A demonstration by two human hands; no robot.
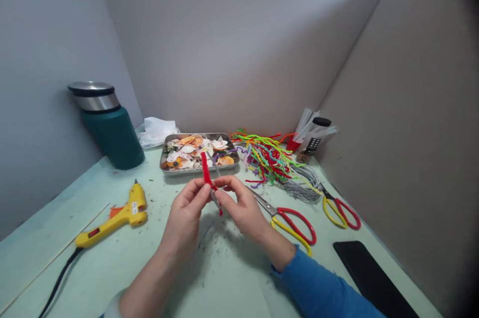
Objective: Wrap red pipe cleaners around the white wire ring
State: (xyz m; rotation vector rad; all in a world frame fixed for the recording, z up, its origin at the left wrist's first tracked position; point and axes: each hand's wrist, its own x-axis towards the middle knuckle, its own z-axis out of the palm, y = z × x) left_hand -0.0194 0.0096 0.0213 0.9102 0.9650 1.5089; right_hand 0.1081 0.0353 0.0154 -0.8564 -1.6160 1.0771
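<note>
Over the middle of the table, my left hand pinches a red pipe cleaner between thumb and fingers, its upper part standing up above the fingertips. My right hand is closed on the same pipe cleaner from the other side, fingertips almost meeting those of the left. A thin grey wire runs alongside the red piece and passes between the hands; a short red end pokes out below. How the wire and pipe cleaner join is hidden by the fingers. Close to my right wrist lie large scissors with red and yellow handles.
Behind the hands is a metal tray of shells. To its right lie tangled pipe cleaners, a grey wire coil and more scissors. At left are a yellow glue gun and green bottle. A black flat object lies front right.
</note>
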